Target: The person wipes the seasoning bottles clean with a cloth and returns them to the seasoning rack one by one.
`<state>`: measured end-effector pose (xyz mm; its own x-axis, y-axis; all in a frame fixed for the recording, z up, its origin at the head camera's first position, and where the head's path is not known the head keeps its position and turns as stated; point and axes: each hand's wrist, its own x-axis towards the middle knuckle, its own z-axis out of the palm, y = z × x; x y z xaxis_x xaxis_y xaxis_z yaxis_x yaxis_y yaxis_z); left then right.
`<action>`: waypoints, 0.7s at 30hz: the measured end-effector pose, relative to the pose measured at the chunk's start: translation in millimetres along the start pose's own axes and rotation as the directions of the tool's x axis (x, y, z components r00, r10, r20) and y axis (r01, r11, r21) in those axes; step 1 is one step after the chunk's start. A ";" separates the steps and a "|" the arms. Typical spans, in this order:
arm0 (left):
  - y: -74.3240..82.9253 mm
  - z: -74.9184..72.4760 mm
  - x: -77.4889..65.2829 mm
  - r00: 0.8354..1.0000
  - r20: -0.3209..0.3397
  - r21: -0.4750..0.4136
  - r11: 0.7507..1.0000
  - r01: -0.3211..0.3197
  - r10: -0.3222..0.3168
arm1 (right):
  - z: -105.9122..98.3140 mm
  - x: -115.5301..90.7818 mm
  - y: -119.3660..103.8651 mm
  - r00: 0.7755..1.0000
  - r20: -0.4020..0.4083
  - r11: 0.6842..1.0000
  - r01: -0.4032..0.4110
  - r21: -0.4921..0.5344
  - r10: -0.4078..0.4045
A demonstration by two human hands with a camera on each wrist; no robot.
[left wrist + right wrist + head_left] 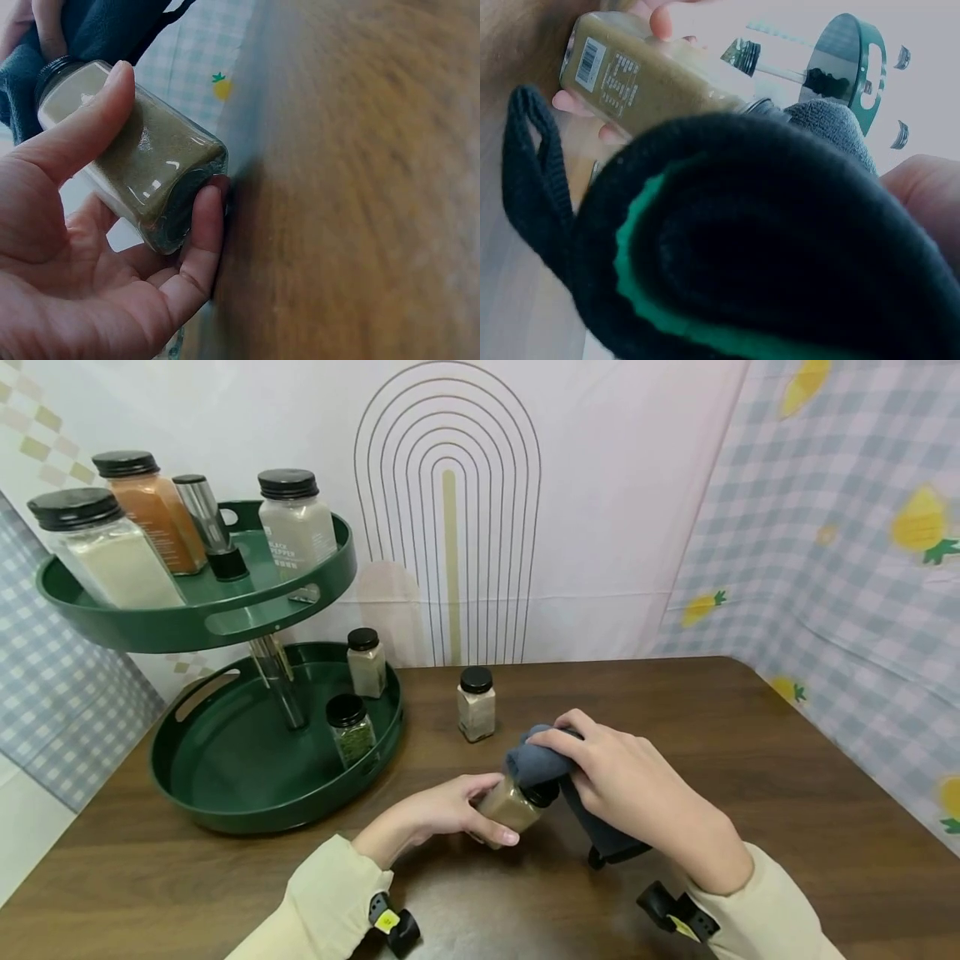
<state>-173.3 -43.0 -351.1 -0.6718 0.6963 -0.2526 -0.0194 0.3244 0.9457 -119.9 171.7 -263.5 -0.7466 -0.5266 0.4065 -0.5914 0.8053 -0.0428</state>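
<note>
My left hand point(444, 814) grips a glass spice jar point(508, 808) of brownish powder. The jar tilts low over the table, its black lid toward my right hand. In the left wrist view the thumb lies along one side of the jar point(154, 154) and fingers curl under its base. My right hand point(633, 777) holds a folded blue-grey cloth point(534, 763) over the lid and neck, partly hiding them. A dark part of the cloth hangs below this hand. In the right wrist view, a barcode label point(591, 64) shows on the jar, and the rolled cloth fills the foreground.
A small black-lidded jar point(477, 706) stands on the wooden table point(750, 760) behind my hands. To the left, a two-tier green rack has a lower tray point(232, 785) with two small jars and an upper tray point(247, 614) with larger jars and a silver grinder point(210, 527).
</note>
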 end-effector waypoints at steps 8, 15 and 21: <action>-0.6 1.0 -1.0 1.000 0.007 0.000 1.000 -0.016 0.016 | 0.8 -2.1 5.2 0.996 0.056 0.998 -0.065 -0.001 0.065; -1.0 2.4 -1.5 0.999 0.013 0.021 0.999 -0.036 0.036 | -5.6 -5.3 15.4 0.975 0.188 0.993 -0.111 -0.031 0.114; -1.4 2.1 -2.0 0.999 0.004 0.002 0.999 -0.041 0.041 | -16.5 -8.6 19.5 0.974 0.178 0.989 -0.126 -0.074 0.137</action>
<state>-170.4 -43.5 -352.3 -0.6689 0.7116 -0.2148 0.0095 0.2972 0.9548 -120.0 196.4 -252.8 -0.8629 -0.4510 0.2280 -0.4685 0.8831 -0.0263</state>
